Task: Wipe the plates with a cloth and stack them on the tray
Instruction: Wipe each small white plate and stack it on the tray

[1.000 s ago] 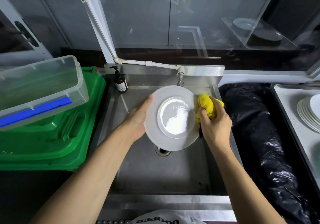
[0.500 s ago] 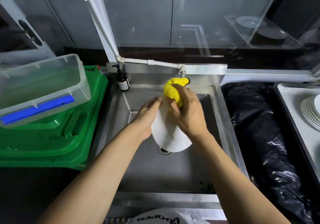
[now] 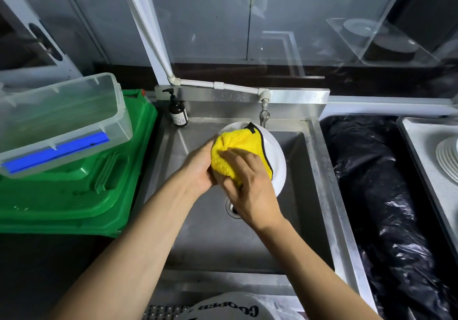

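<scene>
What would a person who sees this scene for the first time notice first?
The bright yellow cloth at the centre, which the right hand holds against a white plate gripped by the left hand over the sink. At the left a clear box rests on a green bin; at the far right a stack of white plates lies on a tray.

Sink (image 3: 250,242): brushed steel, dull sheen. Plate (image 3: 277,161): glossy white ceramic. Cloth (image 3: 238,151): fluffy yellow microfibre. Bin (image 3: 74,195): green plastic. Box (image 3: 62,118): clear plastic. Bag (image 3: 386,195): glossy black film.
</scene>
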### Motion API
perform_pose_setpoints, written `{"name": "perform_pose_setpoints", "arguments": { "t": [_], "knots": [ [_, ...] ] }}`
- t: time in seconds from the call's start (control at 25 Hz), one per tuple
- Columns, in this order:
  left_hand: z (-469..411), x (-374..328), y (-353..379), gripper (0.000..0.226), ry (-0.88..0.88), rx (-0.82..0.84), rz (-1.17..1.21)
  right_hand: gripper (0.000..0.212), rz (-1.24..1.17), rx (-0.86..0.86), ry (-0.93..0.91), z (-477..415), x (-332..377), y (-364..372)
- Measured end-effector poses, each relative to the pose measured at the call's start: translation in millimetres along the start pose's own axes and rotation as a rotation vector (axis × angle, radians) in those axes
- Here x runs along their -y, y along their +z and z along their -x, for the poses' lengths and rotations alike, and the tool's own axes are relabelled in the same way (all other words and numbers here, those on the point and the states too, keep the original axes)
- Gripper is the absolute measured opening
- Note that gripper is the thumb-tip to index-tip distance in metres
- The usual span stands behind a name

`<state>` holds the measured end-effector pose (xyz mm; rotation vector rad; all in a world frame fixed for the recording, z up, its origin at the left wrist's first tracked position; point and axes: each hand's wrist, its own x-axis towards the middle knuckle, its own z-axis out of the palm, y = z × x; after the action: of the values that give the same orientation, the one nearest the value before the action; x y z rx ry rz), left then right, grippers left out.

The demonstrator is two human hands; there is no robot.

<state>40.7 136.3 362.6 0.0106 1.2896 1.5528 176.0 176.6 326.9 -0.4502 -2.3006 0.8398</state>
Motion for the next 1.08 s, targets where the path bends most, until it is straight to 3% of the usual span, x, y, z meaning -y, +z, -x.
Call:
{"name": "perform_pose_setpoints", "arguments": {
  "t": [0.16, 0.32, 0.44, 0.68, 0.8, 0.92, 1.08],
  "knots": [
    [-19, 4, -15, 0.045, -0.01, -0.204, 0.052, 0.043, 0.004, 0.059, -0.131, 27, -12, 0],
    [-30, 4, -14, 0.048, 0.018, -0.195, 0.081, 0.039, 0.043, 0.011, -0.166, 52, -31, -7],
    [-34, -2, -20, 0.053, 0.071, -0.148, 0.039, 0.04, 0.006, -0.109, -0.034, 64, -43, -16],
    [-25, -9, -26, 0.055, 0.106, -0.093, -0.063, 0.039, -0.268, -0.415, 0.485, 36, -50, -32],
    [-17, -9, -22, 0.05, 0.126, -0.054, -0.112, 0.031, -0.202, -0.469, 0.552, 4, -52, -48],
    [-4, -13, -16, 0.024, 0.147, -0.063, -0.14, 0.029, -0.176, -0.473, 0.586, -23, -55, -58],
    [4, -9, -4, 0.014, 0.152, -0.053, -0.168, 0.035, -0.097, -0.37, 0.427, -47, -47, -55]
  ]
}}
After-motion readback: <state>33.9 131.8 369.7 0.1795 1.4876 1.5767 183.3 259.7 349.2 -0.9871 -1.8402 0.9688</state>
